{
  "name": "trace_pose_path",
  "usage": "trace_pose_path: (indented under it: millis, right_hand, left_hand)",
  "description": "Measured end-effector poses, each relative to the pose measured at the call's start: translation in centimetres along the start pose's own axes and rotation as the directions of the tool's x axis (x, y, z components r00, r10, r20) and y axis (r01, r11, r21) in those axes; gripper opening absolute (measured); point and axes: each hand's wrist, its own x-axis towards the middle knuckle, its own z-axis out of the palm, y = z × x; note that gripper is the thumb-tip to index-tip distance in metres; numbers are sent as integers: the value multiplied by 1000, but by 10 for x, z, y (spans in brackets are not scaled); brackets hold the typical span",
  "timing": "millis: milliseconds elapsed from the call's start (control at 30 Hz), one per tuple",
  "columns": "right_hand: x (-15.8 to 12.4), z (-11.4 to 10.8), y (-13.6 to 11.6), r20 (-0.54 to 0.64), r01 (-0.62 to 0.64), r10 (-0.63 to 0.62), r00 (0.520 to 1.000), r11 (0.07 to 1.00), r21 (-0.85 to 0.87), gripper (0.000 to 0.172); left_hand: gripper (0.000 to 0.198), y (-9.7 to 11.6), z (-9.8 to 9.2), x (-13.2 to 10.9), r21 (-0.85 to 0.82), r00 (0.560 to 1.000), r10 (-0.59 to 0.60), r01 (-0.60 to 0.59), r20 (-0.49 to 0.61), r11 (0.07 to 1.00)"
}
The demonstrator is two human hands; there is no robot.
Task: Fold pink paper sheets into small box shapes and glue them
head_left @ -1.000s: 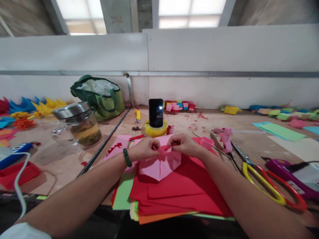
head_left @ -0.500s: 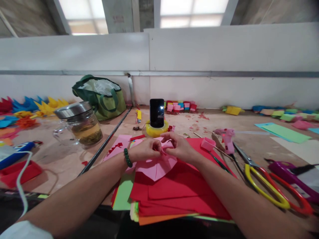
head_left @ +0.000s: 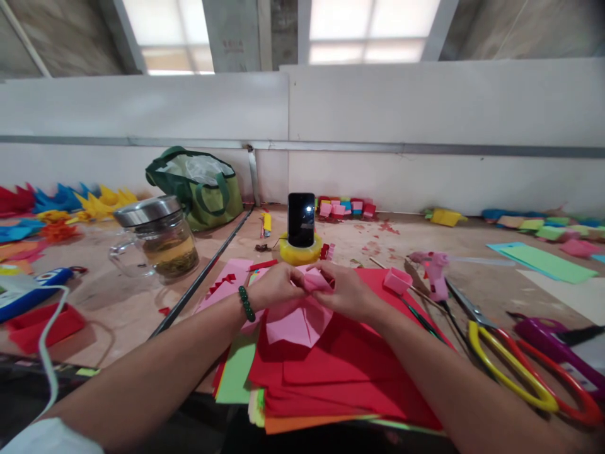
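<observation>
Left hand: the left hand (head_left: 278,287), in the centre of the frame, has its fingers curled, with thumb and forefinger closed on the upper part of the paper.
Right hand: the right hand (head_left: 344,290), just beside it, is half curled — its thumb and fingers grip the same upper part from the other side.
Pink paper: the folded light-pink paper piece (head_left: 300,325) is at centre, its lower part spread above a stack of red paper sheets (head_left: 359,372); whether it touches them I cannot tell.
Front edge: the red stack reaches the table's edge at bottom centre, and an orange paper sheet (head_left: 302,424) comes out below it.
Left border: a dark straight strip (head_left: 208,270) runs slantwise between the papers and the clear glass mug with steel lid (head_left: 170,249).
Right border: a small pink paper box (head_left: 397,281), a pink glue gun (head_left: 435,280) and large scissors with yellow and red handles (head_left: 481,320) stand close to the right forearm, so sideways room is narrow.
Open room: brown wooden table (head_left: 416,243) shows behind the glue gun, right of centre.
Change: one second ago the pink paper spread wider to the right — now it is gathered more between the hands.
</observation>
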Motion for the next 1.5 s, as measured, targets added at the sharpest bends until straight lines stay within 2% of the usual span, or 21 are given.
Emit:
trace_pose_path:
  millis: [33, 67, 133, 200, 267, 400, 600, 700, 767, 867, 933, 1033, 1100, 1167, 1333, 1500]
  right_hand:
    - [0, 0, 0, 8, 2, -2, 1000, 1000, -21, 8]
    - [0, -1, 0, 21, 4, -4, 1000, 1000, -29, 8]
    - [1, -2, 1, 41, 9, -9, 999, 1000, -1, 25]
    - [3, -3, 2, 48, 18, -20, 999, 999, 47, 29]
    - [4, -4, 3, 38, 15, -18, 999, 996, 92, 26]
    - [4, -2, -1, -1, -24, 25, 1000, 981, 195, 9]
    - [4, -1, -7, -75, -40, 71, 995, 934, 356, 8]
    - [4, 1, -2, -68, -33, 56, 996, 953, 300, 24]
    - [4, 3, 1, -33, -1, 9, 999, 972, 235, 29]
    - [4, 6, 2, -16, 28, -25, 1000, 975, 221, 27]
    - [5, 6, 1, -62, 11, 5, 998, 964, 264, 33]
    - [8, 1, 4, -143, -138, 194, 971, 934, 329, 35]
    - [10, -1, 9, -80, -278, 331, 940, 881, 383, 30]
    - [12, -2, 15, -7, -330, 374, 928, 829, 451, 24]
    - [14, 1, 17, -124, -183, 307, 943, 794, 579, 17]
    - [12, 1, 13, -122, -163, 279, 953, 805, 570, 8]
  left_hand:
    - [12, 1, 0, 0, 26, 1000, -4, 4, -15, 1000]
    - [12, 1, 0, -1, 39, 1000, -3, 4, -21, 999]
    - [11, 2, 0, -1, 11, 1000, 3, -3, -2, 1000]
    - [13, 3, 1, -2, -38, 1000, -6, 6, 19, 999]
    - [16, 3, 2, -2, -24, 1000, -29, 29, 1, 999]
    - [18, 4, 6, -5, 101, 999, -21, 26, -46, 995]
    - [16, 6, 7, -6, 112, 999, -48, 47, 1, 993]
    - [15, 7, 6, -6, 152, 998, -66, 68, -16, 986]
    - [14, 7, 5, -6, 154, 998, -62, 63, -8, 986]
    - [13, 5, 3, -4, 124, 998, -45, 40, 38, 991]
    - [15, 3, 2, -2, 75, 999, -41, 39, 26, 996]
    - [16, 0, -2, 3, -64, 990, -36, 28, -137, 998]
    - [15, -2, -5, 5, -135, 965, -37, 2, -260, 991]
    - [14, -5, -6, 7, -155, 946, -37, -14, -321, 988]
    - [22, -13, -4, 10, -175, 944, -40, -19, -327, 984]
    - [21, -11, 0, 8, -278, 967, -83, 13, -242, 960]
